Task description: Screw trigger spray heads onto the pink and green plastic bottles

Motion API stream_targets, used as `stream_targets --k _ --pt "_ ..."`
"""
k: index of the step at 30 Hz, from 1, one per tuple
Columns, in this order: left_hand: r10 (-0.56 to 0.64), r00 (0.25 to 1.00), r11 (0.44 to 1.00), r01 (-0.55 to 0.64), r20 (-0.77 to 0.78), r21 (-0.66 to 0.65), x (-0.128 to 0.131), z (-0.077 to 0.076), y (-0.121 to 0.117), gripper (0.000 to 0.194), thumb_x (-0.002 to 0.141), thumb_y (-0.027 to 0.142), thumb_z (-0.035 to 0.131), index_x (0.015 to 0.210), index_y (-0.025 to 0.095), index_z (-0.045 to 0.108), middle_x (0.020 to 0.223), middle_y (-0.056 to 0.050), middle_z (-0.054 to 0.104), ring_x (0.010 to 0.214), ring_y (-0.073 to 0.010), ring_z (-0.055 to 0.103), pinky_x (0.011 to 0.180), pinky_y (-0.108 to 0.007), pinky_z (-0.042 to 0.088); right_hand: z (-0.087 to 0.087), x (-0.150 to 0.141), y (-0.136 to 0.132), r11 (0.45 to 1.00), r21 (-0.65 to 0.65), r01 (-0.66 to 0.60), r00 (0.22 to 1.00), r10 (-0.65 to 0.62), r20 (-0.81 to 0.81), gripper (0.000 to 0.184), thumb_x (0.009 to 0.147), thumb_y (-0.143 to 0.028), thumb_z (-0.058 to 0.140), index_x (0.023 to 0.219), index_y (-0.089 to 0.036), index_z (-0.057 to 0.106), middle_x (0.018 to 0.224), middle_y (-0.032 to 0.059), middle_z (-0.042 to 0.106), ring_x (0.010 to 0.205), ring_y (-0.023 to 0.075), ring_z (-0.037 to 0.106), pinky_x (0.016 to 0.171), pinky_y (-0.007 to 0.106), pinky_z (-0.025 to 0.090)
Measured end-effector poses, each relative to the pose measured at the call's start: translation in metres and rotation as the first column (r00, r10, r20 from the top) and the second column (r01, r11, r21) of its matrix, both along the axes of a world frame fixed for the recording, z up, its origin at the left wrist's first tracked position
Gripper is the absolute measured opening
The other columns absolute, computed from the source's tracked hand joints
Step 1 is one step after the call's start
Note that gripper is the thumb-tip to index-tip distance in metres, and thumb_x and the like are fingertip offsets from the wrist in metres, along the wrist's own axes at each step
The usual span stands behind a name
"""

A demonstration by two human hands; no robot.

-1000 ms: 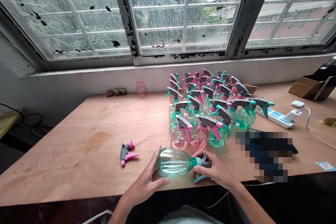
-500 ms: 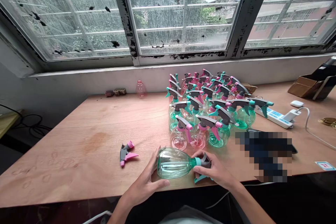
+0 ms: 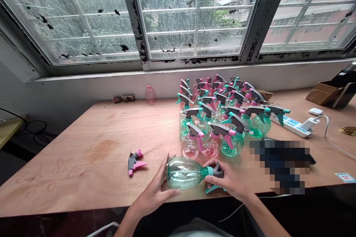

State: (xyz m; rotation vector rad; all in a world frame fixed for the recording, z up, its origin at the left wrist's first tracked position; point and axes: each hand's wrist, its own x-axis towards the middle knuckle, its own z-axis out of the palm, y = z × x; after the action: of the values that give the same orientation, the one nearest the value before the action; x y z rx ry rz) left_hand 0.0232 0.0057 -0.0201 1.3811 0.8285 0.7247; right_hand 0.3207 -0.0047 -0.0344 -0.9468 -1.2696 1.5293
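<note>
A clear green spray bottle (image 3: 184, 173) lies sideways between my hands near the table's front edge, its base to the left. My left hand (image 3: 159, 189) is closed round the base end. At the neck, my right hand (image 3: 226, 179) grips the teal collar and the grey-and-teal spray head, whose trigger points down. Left of my hands, a loose grey-and-pink spray head (image 3: 135, 163) rests on the wooden table (image 3: 83, 140). Just beyond the bottle stand several upright pink and green spray bottles (image 3: 213, 139) in close rows, spray heads fitted.
A pink bottle without a spray head (image 3: 150, 94) stands by the wall, beside small brown blocks (image 3: 124, 97). To the right are a white power strip (image 3: 292, 125) with a plugged cable, a blurred dark object (image 3: 283, 155) and a brown box (image 3: 328, 92).
Almost nothing differs. The view has shifted very slightly; both hands keep the same hold on the green spray bottle.
</note>
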Motion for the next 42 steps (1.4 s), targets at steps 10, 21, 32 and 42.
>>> stream_targets --k 10,21,32,42 --pt "0.0 1.0 1.0 0.001 -0.022 0.028 -0.0019 -0.0034 0.0 0.102 0.094 0.029 0.076 0.167 0.042 0.007 0.179 0.0 0.012 0.163 -0.0285 0.019 0.133 -0.045 0.017 0.002 -0.0013 -0.0003 1.0 0.002 -0.001 1.0 0.001 -0.004 0.033 0.084 -0.041 0.086 0.096 -0.02 0.064 0.071 -0.0049 0.066 0.063 0.0135 0.066 0.063 0.028 0.059" --pt "0.009 1.0 0.999 -0.008 -0.03 0.047 -0.001 -0.0056 0.0018 0.098 0.095 0.033 0.074 0.168 0.04 0.009 0.18 0.0 0.007 0.164 -0.0307 0.015 0.133 -0.045 0.017 -0.0018 -0.0003 0.0002 1.0 0.0 -0.011 1.0 0.011 0.009 0.035 0.084 -0.041 0.086 0.097 -0.02 0.063 0.071 -0.0053 0.066 0.063 0.0139 0.066 0.066 0.03 0.061" --pt "-0.003 0.999 1.0 0.004 -0.052 0.02 -0.0033 -0.0059 0.0003 0.113 0.087 0.044 0.081 0.169 0.03 0.004 0.18 -0.008 0.005 0.165 -0.0317 0.009 0.134 -0.049 0.008 0.0015 -0.0012 -0.0011 1.0 0.009 0.001 1.0 -0.001 0.021 0.034 0.083 -0.042 0.087 0.096 -0.02 0.065 0.075 -0.0042 0.065 0.064 0.0149 0.066 0.065 0.031 0.059" --pt "-0.011 0.998 0.999 0.013 -0.06 0.031 -0.0007 0.0025 -0.0011 0.105 0.092 0.039 0.078 0.168 0.037 0.006 0.18 -0.003 0.007 0.164 -0.0299 0.012 0.133 -0.047 0.013 -0.0009 -0.0001 -0.0001 1.0 0.007 0.015 0.999 -0.015 0.031 0.033 0.083 -0.042 0.087 0.096 -0.021 0.066 0.076 -0.004 0.065 0.065 0.0147 0.065 0.064 0.029 0.06"
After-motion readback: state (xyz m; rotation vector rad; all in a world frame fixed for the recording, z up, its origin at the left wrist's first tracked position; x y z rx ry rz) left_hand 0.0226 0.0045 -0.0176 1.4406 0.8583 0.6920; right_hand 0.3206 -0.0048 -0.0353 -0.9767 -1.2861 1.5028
